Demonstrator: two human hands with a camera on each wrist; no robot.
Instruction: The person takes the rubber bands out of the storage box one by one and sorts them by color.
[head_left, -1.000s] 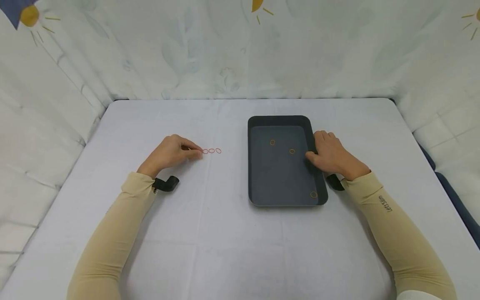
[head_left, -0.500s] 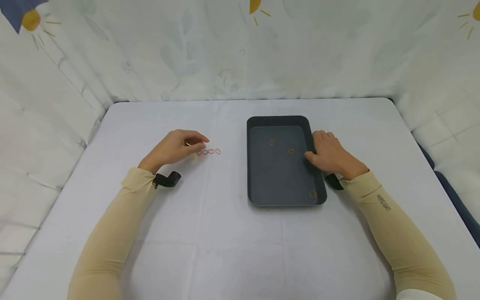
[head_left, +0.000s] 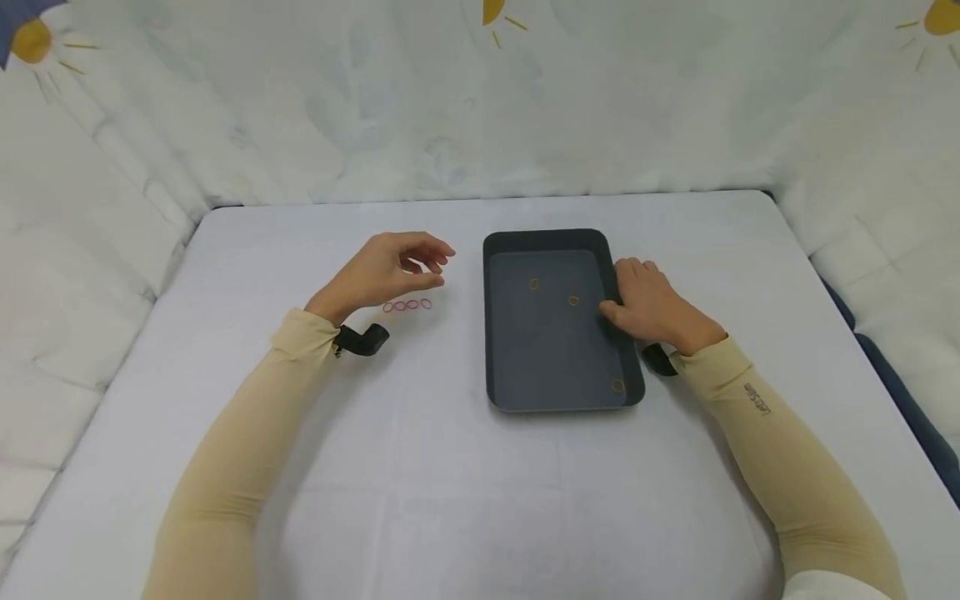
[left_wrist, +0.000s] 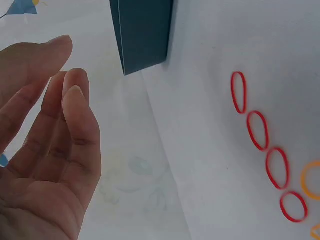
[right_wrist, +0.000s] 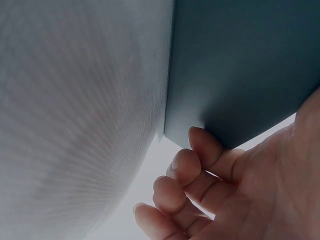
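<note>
Above the table my left hand (head_left: 393,271) hovers, thumb and fingertips apart and nothing between them. Just below it lies a row of several small red rubber bands (head_left: 412,305). The left wrist view shows these red bands (left_wrist: 287,165) and, beside them, an orange rubber band (left_wrist: 303,181) cut off by the frame edge. My right hand (head_left: 652,304) grips the right rim of a dark grey rectangular tray (head_left: 551,358), thumb over the inside, fingers against the outer wall. In the tray lie three orange rubber bands (head_left: 573,301), spread apart.
A white cloth covers the table (head_left: 450,500). Pale patterned curtains (head_left: 375,108) hang behind the far edge and along both sides. Between the red bands and the tray is a strip of bare cloth.
My left hand has risen off the row of red bands and moved right toward the tray, leaving another red band visible at the row's left end. The right hand keeps its grip.
</note>
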